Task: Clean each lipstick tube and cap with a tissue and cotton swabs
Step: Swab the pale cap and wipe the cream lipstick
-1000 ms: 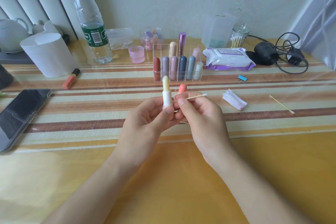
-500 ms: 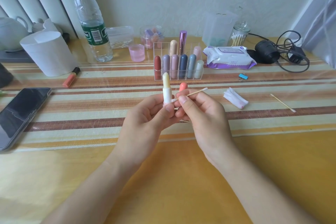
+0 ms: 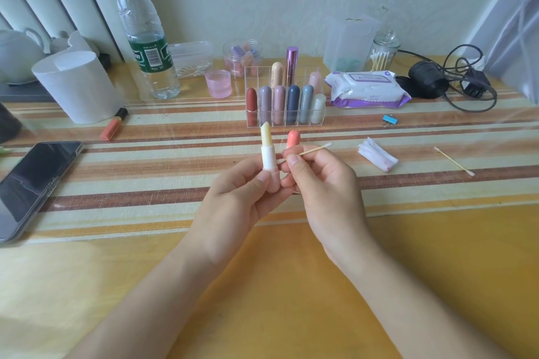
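My left hand (image 3: 233,201) holds an uncapped lipstick tube (image 3: 267,154) upright, its pale yellow stick out above a white collar and pink base. My right hand (image 3: 323,183) pinches a cotton swab (image 3: 313,150), whose near tip touches the tube's white collar. The coral cap (image 3: 293,138) stands up just behind my right fingers; how it is held is hidden. A folded tissue (image 3: 377,153) with a pink stain lies on the table to the right. Farther right lies another cotton swab (image 3: 453,161). A clear organizer (image 3: 284,105) holds several capped lipsticks.
A phone (image 3: 32,183) lies at the left edge, an orange lipstick (image 3: 113,124) beside a white paper roll (image 3: 77,86). A water bottle (image 3: 145,35), pink cup (image 3: 218,83), wet-wipe pack (image 3: 367,90), swab jar (image 3: 382,52), blue clip (image 3: 390,120) and black cables (image 3: 455,81) line the back.
Both hands have lifted slightly toward the organizer. The swab's tip has moved along the tube's white collar.
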